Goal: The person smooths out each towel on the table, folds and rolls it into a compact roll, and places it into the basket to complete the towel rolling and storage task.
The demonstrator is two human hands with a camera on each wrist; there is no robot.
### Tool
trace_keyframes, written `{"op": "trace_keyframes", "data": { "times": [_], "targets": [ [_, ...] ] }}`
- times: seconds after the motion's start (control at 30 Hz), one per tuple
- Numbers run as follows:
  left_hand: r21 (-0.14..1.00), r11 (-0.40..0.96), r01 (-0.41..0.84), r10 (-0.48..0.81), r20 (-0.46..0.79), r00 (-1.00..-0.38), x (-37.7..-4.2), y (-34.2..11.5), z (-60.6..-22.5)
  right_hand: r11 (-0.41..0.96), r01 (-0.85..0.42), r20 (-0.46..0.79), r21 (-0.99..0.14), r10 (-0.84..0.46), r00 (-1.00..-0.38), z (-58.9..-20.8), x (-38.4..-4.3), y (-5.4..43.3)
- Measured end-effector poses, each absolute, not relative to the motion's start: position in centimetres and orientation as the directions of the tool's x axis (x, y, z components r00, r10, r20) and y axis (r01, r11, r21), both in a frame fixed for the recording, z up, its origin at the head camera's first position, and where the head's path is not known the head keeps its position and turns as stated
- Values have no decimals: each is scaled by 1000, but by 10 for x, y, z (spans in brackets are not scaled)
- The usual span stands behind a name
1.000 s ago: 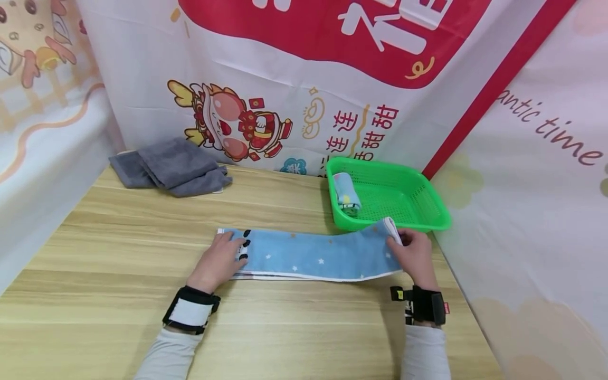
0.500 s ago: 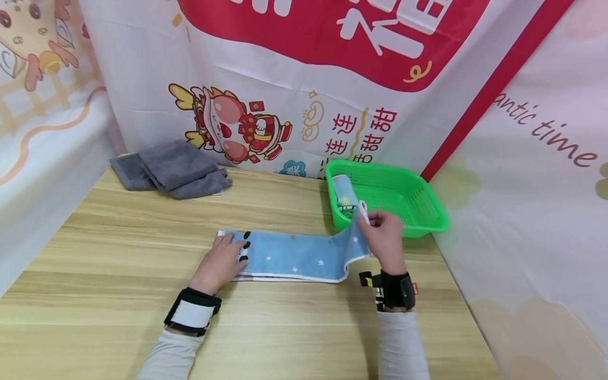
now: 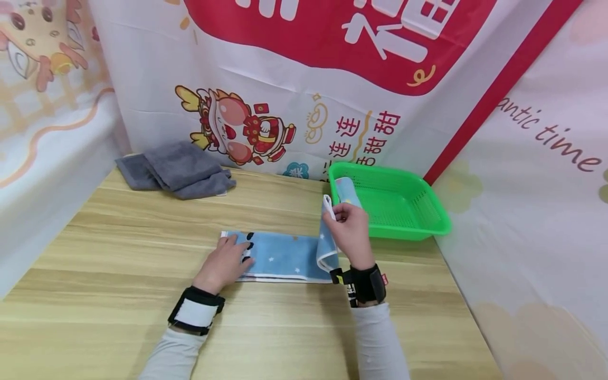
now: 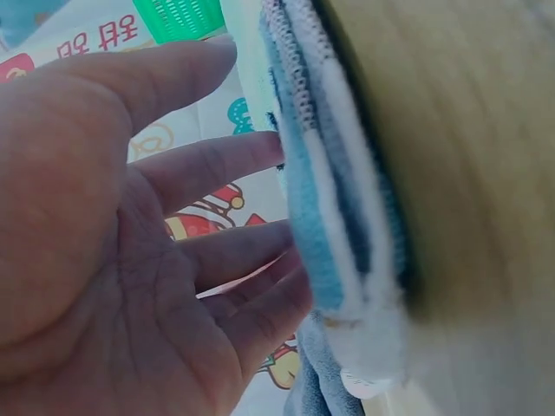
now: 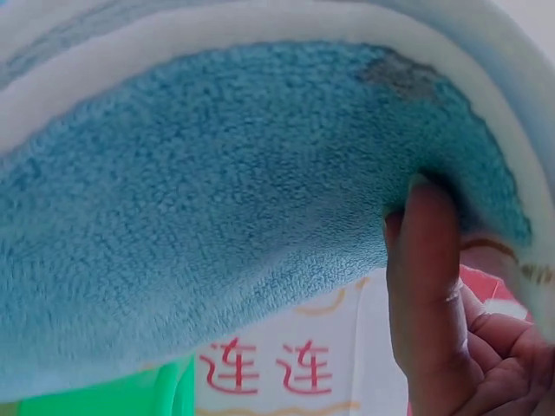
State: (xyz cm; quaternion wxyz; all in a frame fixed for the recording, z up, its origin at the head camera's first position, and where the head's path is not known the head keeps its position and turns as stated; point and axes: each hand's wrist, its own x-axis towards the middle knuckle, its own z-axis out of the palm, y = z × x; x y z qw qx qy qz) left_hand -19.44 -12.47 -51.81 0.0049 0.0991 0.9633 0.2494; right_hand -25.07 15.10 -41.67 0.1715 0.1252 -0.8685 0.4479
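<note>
A light-blue towel (image 3: 290, 258) with white edging, small stars and black marks lies folded into a long strip on the table. My left hand (image 3: 224, 262) rests on its left end with fingers spread; in the left wrist view the fingertips (image 4: 260, 149) touch the stacked layers. My right hand (image 3: 352, 229) pinches the towel's right end and holds it raised, bent up over the strip. Seen from the right wrist, the thumb (image 5: 425, 286) presses on the blue terry side, and the other fingers are partly hidden behind the cloth.
A green plastic basket (image 3: 408, 232) stands at the back right, with a rolled blue towel (image 3: 348, 191) inside at its left end. A grey towel (image 3: 178, 169) lies crumpled at the back left. Printed cloth hangs behind the wooden table (image 3: 266, 338).
My right hand has moved left, carrying the towel's right end up and over toward the middle, so the flat strip is shorter. My left hand has stayed on the left end.
</note>
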Motion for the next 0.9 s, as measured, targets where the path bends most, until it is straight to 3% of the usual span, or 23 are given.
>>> {"op": "trace_keyframes", "data": {
  "times": [0.17, 0.4, 0.7, 0.9],
  "targets": [
    [492, 847, 201, 205, 46, -978, -197, -123, -510, 548, -375, 387, -747, -100, -917, -412, -250, 135],
    [546, 784, 295, 204, 223, -953, -205, -113, -486, 505, -366, 355, -782, -123, -927, -410, -250, 111],
    [697, 559, 449, 231, 389, -892, -201, -75, -458, 476, -401, 360, -783, -179, -916, -415, -246, 94],
    [693, 485, 534, 276, 458, -845, -192, -59, -459, 460, -406, 358, -789, -193, -914, -413, -243, 93]
  ]
}}
